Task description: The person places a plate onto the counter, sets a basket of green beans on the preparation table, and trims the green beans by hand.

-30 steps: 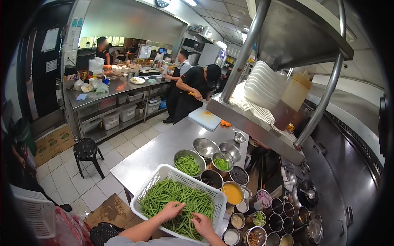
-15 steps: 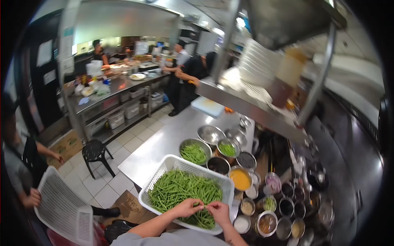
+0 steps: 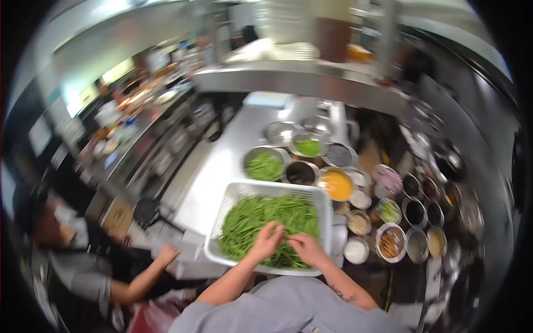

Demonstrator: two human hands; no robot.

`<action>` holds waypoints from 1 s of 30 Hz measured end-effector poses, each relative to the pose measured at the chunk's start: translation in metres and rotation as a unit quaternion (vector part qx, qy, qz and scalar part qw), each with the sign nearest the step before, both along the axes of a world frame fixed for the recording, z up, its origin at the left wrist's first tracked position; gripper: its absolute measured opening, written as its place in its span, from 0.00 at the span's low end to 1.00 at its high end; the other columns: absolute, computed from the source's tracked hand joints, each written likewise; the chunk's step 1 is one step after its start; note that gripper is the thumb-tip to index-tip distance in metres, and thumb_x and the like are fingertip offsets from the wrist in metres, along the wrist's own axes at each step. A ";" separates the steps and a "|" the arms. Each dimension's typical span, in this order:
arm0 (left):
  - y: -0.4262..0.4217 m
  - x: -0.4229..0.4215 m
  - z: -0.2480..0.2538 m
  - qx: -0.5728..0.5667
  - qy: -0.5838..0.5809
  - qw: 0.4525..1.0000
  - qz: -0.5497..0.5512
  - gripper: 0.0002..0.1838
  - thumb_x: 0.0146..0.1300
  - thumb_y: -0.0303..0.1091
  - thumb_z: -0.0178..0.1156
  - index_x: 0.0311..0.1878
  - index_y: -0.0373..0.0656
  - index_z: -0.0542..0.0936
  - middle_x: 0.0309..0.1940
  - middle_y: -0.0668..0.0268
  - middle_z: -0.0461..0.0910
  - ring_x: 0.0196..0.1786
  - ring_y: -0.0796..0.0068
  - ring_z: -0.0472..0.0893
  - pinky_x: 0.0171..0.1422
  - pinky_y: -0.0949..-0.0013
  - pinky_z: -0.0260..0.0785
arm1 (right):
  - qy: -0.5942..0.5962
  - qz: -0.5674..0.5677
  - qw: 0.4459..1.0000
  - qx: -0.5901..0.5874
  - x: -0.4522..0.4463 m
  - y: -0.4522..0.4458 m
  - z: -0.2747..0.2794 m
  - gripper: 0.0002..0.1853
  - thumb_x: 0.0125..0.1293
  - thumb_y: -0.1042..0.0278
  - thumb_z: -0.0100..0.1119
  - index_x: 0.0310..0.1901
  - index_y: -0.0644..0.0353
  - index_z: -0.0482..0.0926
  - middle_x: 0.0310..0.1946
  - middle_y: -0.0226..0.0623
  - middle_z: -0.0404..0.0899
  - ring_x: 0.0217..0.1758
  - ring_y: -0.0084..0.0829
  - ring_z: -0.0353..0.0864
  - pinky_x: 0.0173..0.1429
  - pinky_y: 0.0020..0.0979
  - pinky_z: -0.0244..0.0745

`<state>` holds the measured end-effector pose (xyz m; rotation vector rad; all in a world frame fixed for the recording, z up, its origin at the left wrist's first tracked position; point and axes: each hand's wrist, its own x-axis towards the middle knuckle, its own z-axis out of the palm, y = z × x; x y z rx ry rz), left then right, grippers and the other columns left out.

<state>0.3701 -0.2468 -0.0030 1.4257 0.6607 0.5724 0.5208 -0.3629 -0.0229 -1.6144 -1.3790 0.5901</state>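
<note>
A white perforated basket (image 3: 215, 233) full of long green beans (image 3: 244, 219) sits at the near end of the steel table, right in front of me. Over the beans, my left hand (image 3: 267, 241) has its fingers pinched together. Close to its right, my right hand (image 3: 306, 248) is also closed at the fingertips. The picture is smeared, and whatever lies between the fingertips is too small to name. Beyond the basket stands a steel bowl of green beans (image 3: 264, 166).
A person (image 3: 83, 261) is close at my left, one arm reaching toward the basket. Right of the basket are a container of orange liquid (image 3: 337, 185) and several food tubs. A steel shelf (image 3: 300, 80) crosses above the table's far part, near a white cutting board (image 3: 268, 100).
The view has turned, and the basket now appears squarer in front of me. The person at the left has come nearer. My hands have come together, then a little apart, over the beans.
</note>
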 end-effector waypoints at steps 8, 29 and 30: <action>0.002 0.002 -0.017 -0.221 -0.147 0.964 0.001 0.11 0.80 0.45 0.47 0.47 0.49 0.72 0.22 0.77 0.64 0.20 0.86 0.60 0.23 0.78 0.52 | 0.214 0.019 0.966 -0.145 0.004 -0.007 -0.028 0.05 0.71 0.71 0.60 0.42 0.63 0.80 0.29 0.26 0.80 0.29 0.15 0.76 0.31 0.20 0.69; -0.023 -0.029 0.013 -0.086 -0.104 0.991 0.012 0.12 0.80 0.42 0.45 0.46 0.45 0.72 0.53 0.57 0.82 0.62 0.63 0.76 0.70 0.54 0.61 | -0.286 -0.100 0.952 -0.039 -0.015 0.029 0.010 0.08 0.68 0.67 0.53 0.40 0.62 0.68 0.39 0.50 0.75 0.31 0.53 0.80 0.33 0.50 0.77; -0.031 -0.026 0.016 -0.051 -0.125 0.991 0.018 0.12 0.81 0.41 0.44 0.45 0.45 0.71 0.50 0.56 0.82 0.63 0.61 0.76 0.73 0.51 0.59 | -0.286 -0.114 0.951 -0.042 -0.015 0.034 0.014 0.08 0.68 0.67 0.52 0.40 0.63 0.68 0.39 0.50 0.75 0.31 0.53 0.81 0.33 0.49 0.77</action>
